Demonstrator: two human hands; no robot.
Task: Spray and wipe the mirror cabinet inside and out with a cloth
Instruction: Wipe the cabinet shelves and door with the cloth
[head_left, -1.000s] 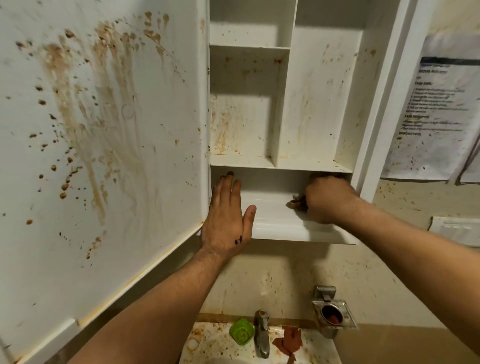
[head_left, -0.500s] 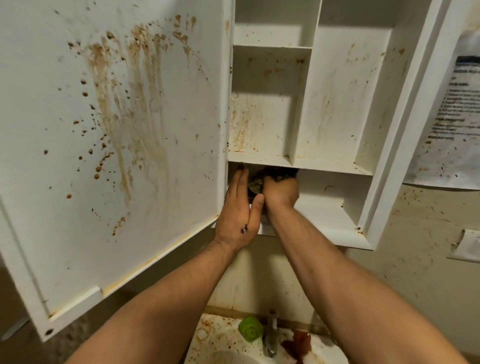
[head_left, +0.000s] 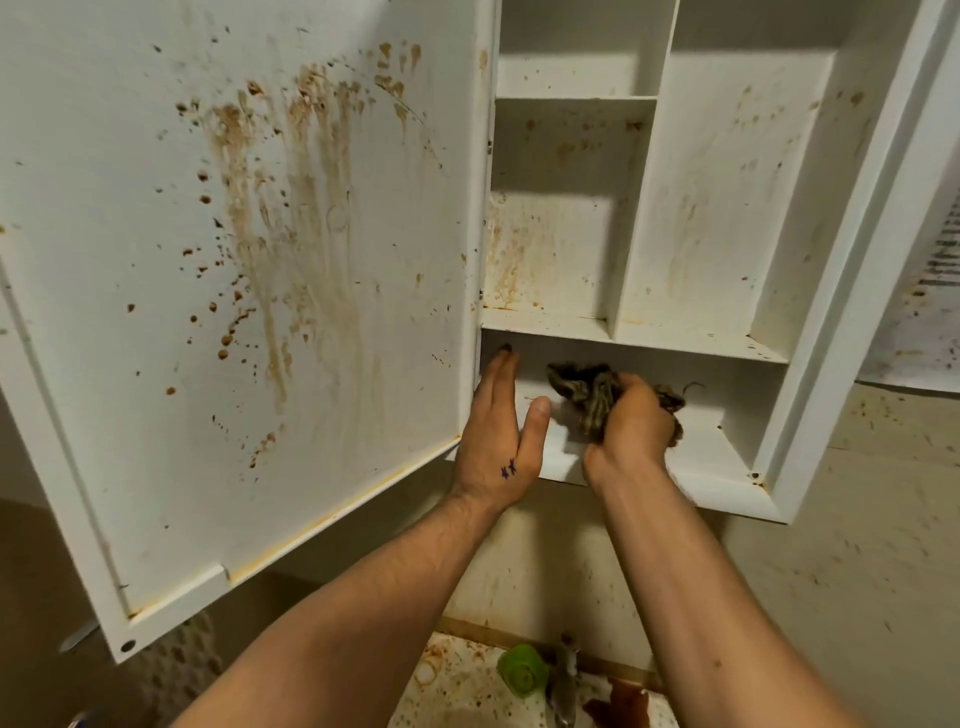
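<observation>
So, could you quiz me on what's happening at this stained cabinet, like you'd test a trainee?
1. True or false: the right hand grips the cloth.
2. Which compartment of the cabinet is the cloth in? A: top left. B: tall right. C: bottom.
3. Fill the gap: the left hand, fingers straight, holds ____.

Key: 1 true; 2 C; 3 nothing.
</observation>
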